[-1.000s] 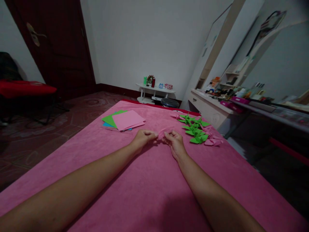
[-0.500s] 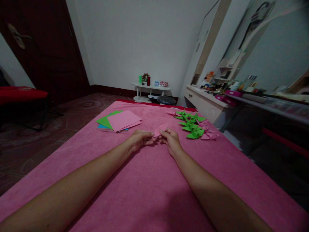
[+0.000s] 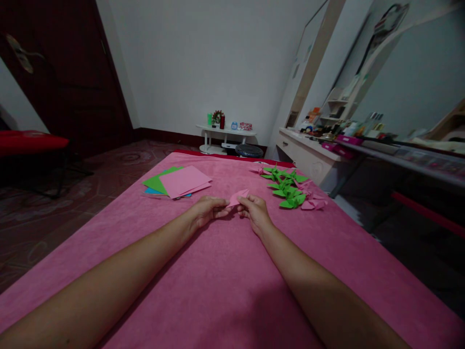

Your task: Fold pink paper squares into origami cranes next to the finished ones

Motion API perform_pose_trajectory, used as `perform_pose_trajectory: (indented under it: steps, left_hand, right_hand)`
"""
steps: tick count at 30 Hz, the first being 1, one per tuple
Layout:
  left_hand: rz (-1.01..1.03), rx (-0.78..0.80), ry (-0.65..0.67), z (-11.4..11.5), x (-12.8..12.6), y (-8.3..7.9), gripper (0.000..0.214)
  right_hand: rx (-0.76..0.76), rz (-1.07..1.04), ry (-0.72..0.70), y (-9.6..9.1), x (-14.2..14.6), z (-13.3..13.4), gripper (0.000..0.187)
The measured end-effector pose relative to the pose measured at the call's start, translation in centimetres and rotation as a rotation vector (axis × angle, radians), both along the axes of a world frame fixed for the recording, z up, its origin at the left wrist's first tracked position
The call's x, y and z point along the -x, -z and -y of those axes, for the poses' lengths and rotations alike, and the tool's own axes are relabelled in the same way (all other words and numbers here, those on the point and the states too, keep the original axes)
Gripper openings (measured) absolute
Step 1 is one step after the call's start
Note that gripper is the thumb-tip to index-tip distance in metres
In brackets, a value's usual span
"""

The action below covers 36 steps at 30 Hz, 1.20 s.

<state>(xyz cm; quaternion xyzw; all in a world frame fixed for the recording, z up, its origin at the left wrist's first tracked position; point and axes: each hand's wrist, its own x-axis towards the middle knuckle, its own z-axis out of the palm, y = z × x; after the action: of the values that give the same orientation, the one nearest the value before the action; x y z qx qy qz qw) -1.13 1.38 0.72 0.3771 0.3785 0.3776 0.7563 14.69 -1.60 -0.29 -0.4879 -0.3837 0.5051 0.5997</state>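
A small piece of folded pink paper [image 3: 238, 197], pointed at its far end, is held just above the pink cloth [image 3: 225, 271]. My left hand [image 3: 212, 209] pinches its left end between thumb and fingers. On the right, my right hand [image 3: 254, 208] grips it with the thumb on top, the other fingers curled beneath. To the left lies a stack of square paper sheets [image 3: 185, 181], pink on top with green and blue showing below. Right of my hands sit several green folded paper figures [image 3: 288, 189] and several pink folded paper figures [image 3: 313, 199], bunched together.
Past the cloth's far edge stands a low white table [image 3: 225, 130] with small items on it. A cluttered dresser [image 3: 308, 150] with a mirror runs along the right. At the left are a red-topped seat [image 3: 32, 140] and a dark door [image 3: 65, 72].
The right thumb has shifted slightly on the folded pink paper, and the paper's tip sits a little lower. Both hands keep hold of it. The whole view has drifted slightly.
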Motion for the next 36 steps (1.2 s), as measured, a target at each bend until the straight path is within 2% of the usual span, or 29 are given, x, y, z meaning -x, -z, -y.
perform_pose_trajectory:
  steps: [7, 27, 32, 36]
  left_hand:
    - [-0.025, -0.040, -0.037, 0.3, -0.2, 0.3, 0.003]
    - [-0.086, -0.183, -0.093, 0.8, -0.7, 0.7, 0.009]
    - [-0.055, -0.235, -0.140, 0.9, -0.5, 0.7, 0.036]
    - [-0.103, -0.271, -0.072, 1.2, -0.4, 0.4, 0.039]
  right_hand:
    - [-0.008, 0.000, 0.001, -0.1, 0.1, 0.1, 0.020]
    - [-0.016, -0.005, 0.016, 0.0, 0.2, 0.1, 0.018]
    - [-0.031, -0.002, 0.026, 0.1, 0.3, 0.2, 0.020]
    - [-0.062, -0.006, 0.042, 0.1, 0.3, 0.2, 0.022]
